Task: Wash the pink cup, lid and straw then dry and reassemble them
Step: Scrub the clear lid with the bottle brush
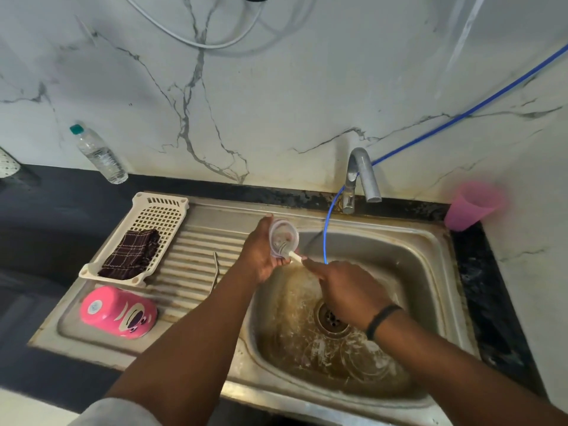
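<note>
I hold the lid (pixel 283 238) in my left hand (pixel 261 253) above the sink (pixel 430 241), fingers curled around its rim. My right hand (pixel 347 290) pinches a small brush (pixel 293 256) against it. The cup (pixel 118 312) lies upturned on the drainboard, apparently washed; straw (pixel 216 273), drying and reassembly remain.

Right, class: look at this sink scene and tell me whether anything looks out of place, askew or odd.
The pink cup lies on its side on the draining board rather than standing. A thin blue tube droops from the wall into the sink, whose basin looks brown and stained. Otherwise nothing stands out.
</note>
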